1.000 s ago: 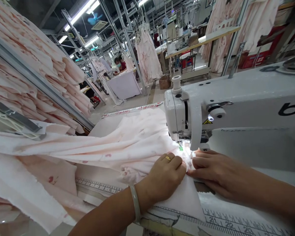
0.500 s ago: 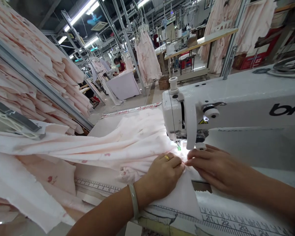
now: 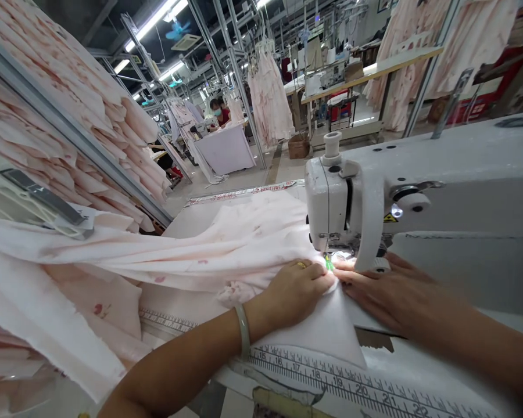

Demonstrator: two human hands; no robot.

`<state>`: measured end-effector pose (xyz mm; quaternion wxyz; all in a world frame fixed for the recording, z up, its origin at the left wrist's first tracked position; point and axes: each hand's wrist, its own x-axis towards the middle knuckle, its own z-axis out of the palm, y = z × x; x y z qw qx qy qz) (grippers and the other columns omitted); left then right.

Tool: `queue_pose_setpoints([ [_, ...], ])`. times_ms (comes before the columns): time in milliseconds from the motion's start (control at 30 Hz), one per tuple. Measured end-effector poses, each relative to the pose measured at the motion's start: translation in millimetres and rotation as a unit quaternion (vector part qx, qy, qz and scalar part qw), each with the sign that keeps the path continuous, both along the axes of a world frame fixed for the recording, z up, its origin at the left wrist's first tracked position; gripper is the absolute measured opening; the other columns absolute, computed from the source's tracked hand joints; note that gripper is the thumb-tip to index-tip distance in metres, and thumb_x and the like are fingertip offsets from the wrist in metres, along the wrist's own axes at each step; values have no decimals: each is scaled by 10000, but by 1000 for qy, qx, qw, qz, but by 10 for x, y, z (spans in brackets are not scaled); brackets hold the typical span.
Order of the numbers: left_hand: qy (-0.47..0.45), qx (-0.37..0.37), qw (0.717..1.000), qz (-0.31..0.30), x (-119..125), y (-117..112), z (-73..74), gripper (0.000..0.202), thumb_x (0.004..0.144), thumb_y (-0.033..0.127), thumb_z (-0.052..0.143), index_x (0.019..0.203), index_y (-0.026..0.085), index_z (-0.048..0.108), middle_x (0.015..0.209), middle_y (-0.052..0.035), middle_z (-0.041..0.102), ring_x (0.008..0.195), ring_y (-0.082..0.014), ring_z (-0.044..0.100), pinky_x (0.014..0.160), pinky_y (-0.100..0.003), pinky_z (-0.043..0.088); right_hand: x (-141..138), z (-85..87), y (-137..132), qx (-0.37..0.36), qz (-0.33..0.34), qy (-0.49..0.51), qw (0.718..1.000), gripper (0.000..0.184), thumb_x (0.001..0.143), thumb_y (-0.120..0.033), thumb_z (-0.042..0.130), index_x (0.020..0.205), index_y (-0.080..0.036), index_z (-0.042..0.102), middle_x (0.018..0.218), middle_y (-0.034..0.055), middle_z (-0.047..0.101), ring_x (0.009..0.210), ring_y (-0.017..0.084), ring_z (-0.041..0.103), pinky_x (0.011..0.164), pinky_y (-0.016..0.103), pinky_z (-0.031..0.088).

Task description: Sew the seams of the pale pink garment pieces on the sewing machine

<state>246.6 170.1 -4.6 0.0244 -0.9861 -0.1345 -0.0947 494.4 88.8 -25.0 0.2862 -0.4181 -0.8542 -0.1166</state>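
Note:
Pale pink printed fabric [image 3: 239, 229] lies across the sewing machine bed, with its edge at the lit presser foot [image 3: 329, 262]. My left hand [image 3: 294, 293], wearing a ring and a pale bangle, is closed on the fabric just in front of the foot. Close to its fingertips, my right hand [image 3: 387, 293] lies low beside the needle area. Its fingers are stretched out and rest on the fabric edge, partly behind the machine's parts. Above both hands stands the white sewing machine head [image 3: 331, 197]. A gathered bit of fabric [image 3: 234, 292] sits left of my left hand.
A printed measuring tape [image 3: 331, 377] runs along the table's front edge. Pink garments [image 3: 70, 133] hang from a metal rail at left. A grey clamp-like object [image 3: 47, 197] is at the left edge. Farther back, a masked person [image 3: 220, 113] sits at another machine.
The view has shifted, so the machine appears farther right. Both hands are nearer the presser foot, and the right hand's fingers have gone from bent to flatter. The fabric edge now meets the foot.

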Motion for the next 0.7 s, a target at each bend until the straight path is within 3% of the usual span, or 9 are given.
queue_pose_setpoints([
  [133, -8, 14, 1000, -2, 11, 61, -25, 258, 1070, 73, 515, 1227, 155, 702, 997, -69, 723, 953, -217, 688, 884, -358, 584, 26, 29, -3, 7, 0, 3, 1000, 311, 1193, -278, 410, 1218, -265, 720, 860, 24, 802, 818, 264, 743, 951, 465, 495],
  [267, -27, 72, 997, -8, 12, 4, -21, 244, 1114, 99, 477, 1159, 136, 714, 997, -83, 716, 981, -227, 679, 908, -372, 572, -12, 93, -19, 19, 29, 5, 999, 369, 1219, -267, 325, 1260, -243, 691, 1021, 30, 834, 828, 226, 745, 964, 434, 489],
  [367, -5, 95, 995, -29, 13, -52, 21, 224, 1065, 46, 505, 1104, 120, 712, 1007, -87, 711, 994, -232, 669, 952, -380, 553, -43, 102, -25, 28, 41, 0, 999, 371, 1204, -216, 340, 1199, -225, 711, 1017, 45, 832, 820, 221, 737, 984, 420, 472],
  [533, 35, 57, 998, -16, 12, -116, 68, 207, 975, 10, 554, 1051, 142, 694, 990, -82, 698, 940, -230, 661, 908, -378, 557, -58, 57, -49, 34, 28, -15, 999, 412, 1098, -49, 375, 1220, -227, 726, 981, 33, 812, 877, 229, 733, 1072, 421, 434],
  [700, -19, -13, 1000, 12, -11, -100, 47, 247, 1006, 40, 534, 1132, 161, 708, 1095, -95, 753, 1001, -245, 687, 934, -393, 591, -32, 70, -53, 23, 25, 5, 999, 347, 1156, -153, 392, 1187, -235, 728, 971, 31, 805, 877, 247, 711, 1070, 435, 428],
])
